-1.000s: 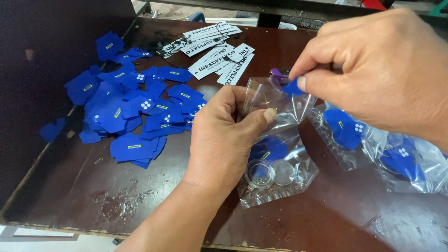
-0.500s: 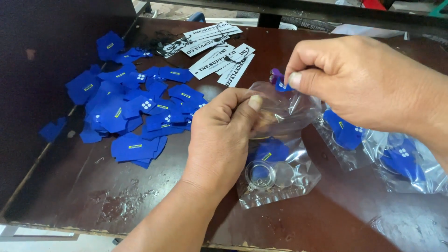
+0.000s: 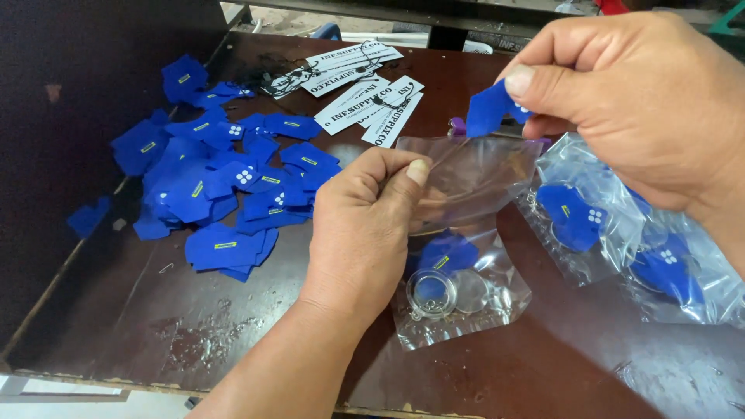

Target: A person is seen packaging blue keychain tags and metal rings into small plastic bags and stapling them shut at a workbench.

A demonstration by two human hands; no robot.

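Note:
My left hand (image 3: 365,225) pinches the open top edge of a clear plastic bag (image 3: 466,256) lying on the dark wooden table (image 3: 233,334). Inside the bag lie a blue fabric piece and some small clear round parts (image 3: 438,293). My right hand (image 3: 628,101) is raised above the bag mouth, holding a small blue fabric piece (image 3: 490,109) between thumb and fingers. The piece hangs just over the bag's opening.
A heap of several blue fabric pieces (image 3: 217,186) lies at the left. White paper tags with strings (image 3: 357,85) lie at the back. Filled clear bags (image 3: 628,233) with blue pieces rest at the right under my right hand. A dark wall borders the left side.
My right hand has lifted away from the bag mouth with the blue piece now fully out in the air. My left hand keeps its hold on the bag edge.

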